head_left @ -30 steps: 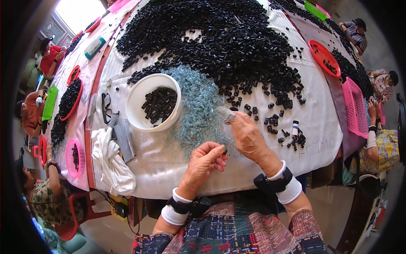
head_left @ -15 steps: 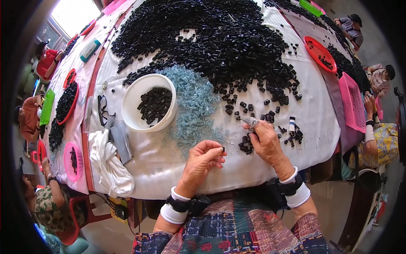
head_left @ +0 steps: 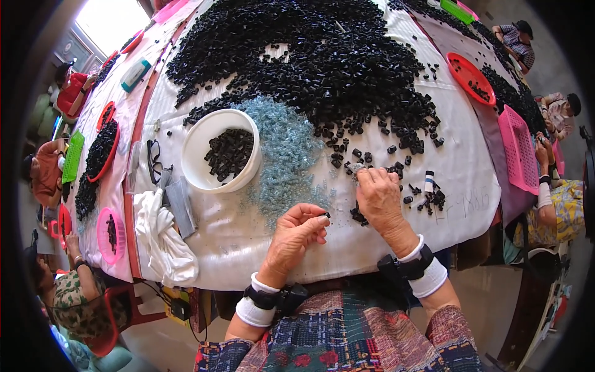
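Note:
My left hand (head_left: 294, 234) is closed in a pinch on a small black plastic part (head_left: 327, 214), held just above the white cloth. My right hand (head_left: 381, 197) is closed around a tool with a grey wrapping (head_left: 355, 167); its tip is mostly hidden by the fingers. That hand is over a few loose black parts (head_left: 358, 216), near the edge of the large heap of black plastic parts (head_left: 297, 56). Left of it spreads a pile of small clear bluish pieces (head_left: 282, 161). A white bowl (head_left: 191, 167) with black parts in it stands beside that pile.
At left lie eyeglasses (head_left: 153, 162), a grey cloth strip (head_left: 181, 208) and a white cloth (head_left: 164, 245). A white-capped marker (head_left: 429, 181) stands among dark bits at right. Red trays (head_left: 455, 62) and a pink basket (head_left: 517, 152) are on neighbouring tables, where other people sit.
My right hand has turned palm-down and shifted slightly left and up, so the pointed tip no longer shows. My left hand stays nearly in place with its black part.

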Demonstrator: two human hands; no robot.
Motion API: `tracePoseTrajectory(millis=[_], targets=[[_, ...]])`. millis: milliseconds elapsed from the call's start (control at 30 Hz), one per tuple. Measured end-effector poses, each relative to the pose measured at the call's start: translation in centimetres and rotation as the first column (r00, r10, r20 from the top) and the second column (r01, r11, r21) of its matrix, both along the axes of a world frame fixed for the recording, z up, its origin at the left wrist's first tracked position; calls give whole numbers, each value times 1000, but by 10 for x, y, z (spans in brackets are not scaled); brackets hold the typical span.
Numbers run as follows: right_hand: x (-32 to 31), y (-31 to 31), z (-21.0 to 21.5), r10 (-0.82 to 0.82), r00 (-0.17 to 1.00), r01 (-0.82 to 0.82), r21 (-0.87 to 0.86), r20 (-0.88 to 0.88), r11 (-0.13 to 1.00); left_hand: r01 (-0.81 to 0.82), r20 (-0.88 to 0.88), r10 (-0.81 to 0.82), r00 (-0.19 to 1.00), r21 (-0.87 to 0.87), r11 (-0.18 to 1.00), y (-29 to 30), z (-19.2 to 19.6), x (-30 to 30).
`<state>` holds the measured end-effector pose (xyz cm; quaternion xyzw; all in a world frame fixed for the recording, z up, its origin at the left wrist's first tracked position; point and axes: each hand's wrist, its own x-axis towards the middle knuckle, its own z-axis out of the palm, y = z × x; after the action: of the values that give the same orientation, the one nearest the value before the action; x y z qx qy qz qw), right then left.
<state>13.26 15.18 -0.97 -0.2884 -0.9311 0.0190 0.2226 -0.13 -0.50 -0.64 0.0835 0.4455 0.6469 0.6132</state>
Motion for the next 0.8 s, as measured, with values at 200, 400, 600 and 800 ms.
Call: tracePoseTrajectory(millis=[200, 400, 600, 800], targets=[[3, -5, 7, 113, 981, -118, -25, -157, 993, -9, 5, 8, 1000, 41, 999, -2, 0, 0], [7, -22, 9, -161, 836, -292, -675, -524, 678, -35, 40, 33, 999, 56, 998, 6, 4, 6], [9, -33, 30, -293, 788, -456, -833, -541, 313, 27, 43, -27, 999, 22, 999, 12, 6, 13], [13, -35, 32, -414, 702, -549, -811, -579, 202, 6, 117, -7, 993, 14, 1000, 15, 5, 20]])
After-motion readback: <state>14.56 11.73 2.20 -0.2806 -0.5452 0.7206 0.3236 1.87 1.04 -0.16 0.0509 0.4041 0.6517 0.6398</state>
